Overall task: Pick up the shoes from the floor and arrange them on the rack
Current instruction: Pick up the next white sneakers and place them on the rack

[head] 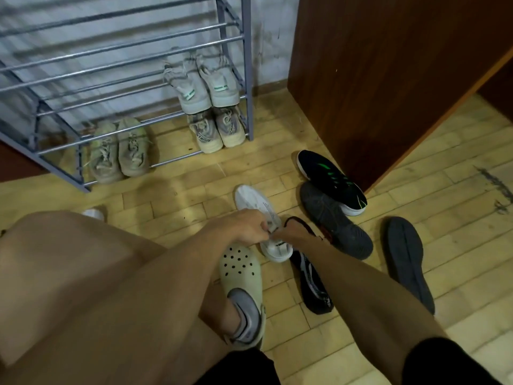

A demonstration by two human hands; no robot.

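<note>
A white sneaker [254,202] lies on the floor in the middle. My left hand [244,226] and my right hand [291,234] both grip it near its heel. Under my right arm lies a black sneaker with white stripes [313,284]. To the right are a black sneaker with green marks [331,180], a dark grey shoe [334,219] and another sole-up grey shoe [408,259]. The grey metal rack [244,65] stands at the back left and holds a pale greenish pair [119,151], a beige pair [218,129] and a white pair [202,83].
A dark wooden cabinet [388,65] stands at the back right beside the black shoe. My foot wears a cream clog [244,276] just below the white sneaker. Another white shoe tip [94,213] peeks out beyond my left knee. The floor is yellowish wood blocks.
</note>
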